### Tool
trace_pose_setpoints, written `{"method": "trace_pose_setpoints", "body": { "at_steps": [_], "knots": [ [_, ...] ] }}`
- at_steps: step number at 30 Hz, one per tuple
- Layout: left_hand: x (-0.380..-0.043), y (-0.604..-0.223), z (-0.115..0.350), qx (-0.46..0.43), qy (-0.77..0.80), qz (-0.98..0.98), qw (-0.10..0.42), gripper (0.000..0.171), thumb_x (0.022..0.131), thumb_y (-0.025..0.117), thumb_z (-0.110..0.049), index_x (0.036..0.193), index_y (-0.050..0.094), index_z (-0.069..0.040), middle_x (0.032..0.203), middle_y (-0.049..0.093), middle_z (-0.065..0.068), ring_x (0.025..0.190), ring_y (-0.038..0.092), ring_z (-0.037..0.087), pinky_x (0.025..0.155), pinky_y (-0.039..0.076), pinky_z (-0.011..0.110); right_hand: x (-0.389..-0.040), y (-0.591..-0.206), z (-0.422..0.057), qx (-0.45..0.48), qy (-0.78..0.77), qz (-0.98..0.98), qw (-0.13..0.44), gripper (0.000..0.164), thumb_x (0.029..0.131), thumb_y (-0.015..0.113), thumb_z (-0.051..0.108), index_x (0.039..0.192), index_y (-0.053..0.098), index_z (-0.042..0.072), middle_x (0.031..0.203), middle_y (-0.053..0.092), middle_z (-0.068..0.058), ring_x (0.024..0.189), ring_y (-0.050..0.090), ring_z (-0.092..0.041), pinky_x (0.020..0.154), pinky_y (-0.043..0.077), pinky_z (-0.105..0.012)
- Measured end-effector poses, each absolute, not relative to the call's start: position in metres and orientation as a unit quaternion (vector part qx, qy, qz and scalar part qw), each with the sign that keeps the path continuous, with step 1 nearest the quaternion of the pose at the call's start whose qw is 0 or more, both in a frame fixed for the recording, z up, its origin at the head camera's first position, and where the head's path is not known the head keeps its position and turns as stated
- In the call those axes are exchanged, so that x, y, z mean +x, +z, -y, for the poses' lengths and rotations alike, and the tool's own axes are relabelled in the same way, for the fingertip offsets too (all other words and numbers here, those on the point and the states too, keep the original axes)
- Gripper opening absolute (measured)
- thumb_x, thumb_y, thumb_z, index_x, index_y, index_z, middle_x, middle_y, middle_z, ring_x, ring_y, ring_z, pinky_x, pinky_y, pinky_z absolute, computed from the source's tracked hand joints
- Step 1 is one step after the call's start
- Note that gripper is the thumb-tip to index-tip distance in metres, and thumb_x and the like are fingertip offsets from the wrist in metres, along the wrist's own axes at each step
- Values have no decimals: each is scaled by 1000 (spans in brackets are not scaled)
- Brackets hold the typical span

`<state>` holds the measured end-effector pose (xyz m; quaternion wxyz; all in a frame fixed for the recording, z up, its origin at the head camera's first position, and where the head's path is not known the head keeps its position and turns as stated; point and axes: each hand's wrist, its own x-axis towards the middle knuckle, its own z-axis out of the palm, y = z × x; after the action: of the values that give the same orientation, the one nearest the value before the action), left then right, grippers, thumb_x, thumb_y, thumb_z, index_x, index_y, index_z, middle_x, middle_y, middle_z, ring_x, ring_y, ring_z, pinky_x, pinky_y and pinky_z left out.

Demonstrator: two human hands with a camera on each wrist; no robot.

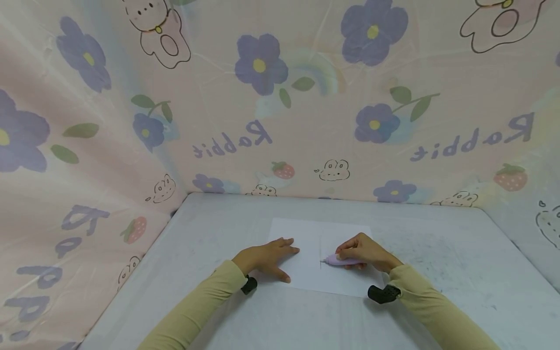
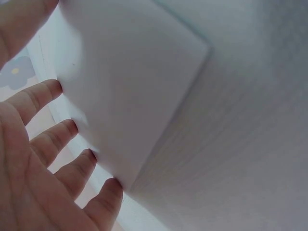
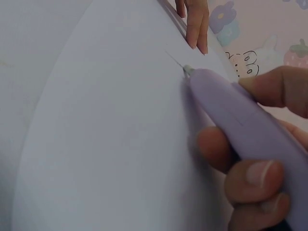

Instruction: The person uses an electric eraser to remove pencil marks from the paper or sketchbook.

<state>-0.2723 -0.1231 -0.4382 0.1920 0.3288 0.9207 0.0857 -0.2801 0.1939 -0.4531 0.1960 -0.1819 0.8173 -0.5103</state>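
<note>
A white sheet of paper (image 1: pixel 306 279) lies on the table, with a thin, faint line (image 1: pixel 321 249) drawn across it. My right hand (image 1: pixel 367 250) grips a lavender electric eraser (image 1: pixel 343 260), held low and slanted with its narrow tip at the line. In the right wrist view the thumb presses on top of the eraser (image 3: pixel 245 120), and the other fingers curl under it. Spread flat on the left part of the sheet is my left hand (image 1: pixel 267 257); its fingertips touch the paper (image 2: pixel 125 96) in the left wrist view.
The pale table (image 1: pixel 218 218) extends around the sheet, with grey smudges on its right side. Behind and to the left hangs a printed curtain (image 1: pixel 306 121) with flowers and rabbits. Black wrist devices (image 1: pixel 383 293) sit on both sleeves.
</note>
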Motion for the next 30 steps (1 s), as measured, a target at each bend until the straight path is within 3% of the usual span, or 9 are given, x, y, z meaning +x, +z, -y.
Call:
{"method": "trace_pose_setpoints", "body": {
  "at_steps": [30],
  "knots": [
    [-272, -436, 122, 329, 80, -920, 196, 84, 81, 75, -49, 151, 37, -22, 159, 20, 3, 145, 16, 25, 112, 24, 42, -279, -454, -194, -178, -523, -809, 201, 21, 87, 69, 14, 101, 74, -1, 82, 71, -14, 45, 46, -7, 40, 32, -19]
  ]
}}
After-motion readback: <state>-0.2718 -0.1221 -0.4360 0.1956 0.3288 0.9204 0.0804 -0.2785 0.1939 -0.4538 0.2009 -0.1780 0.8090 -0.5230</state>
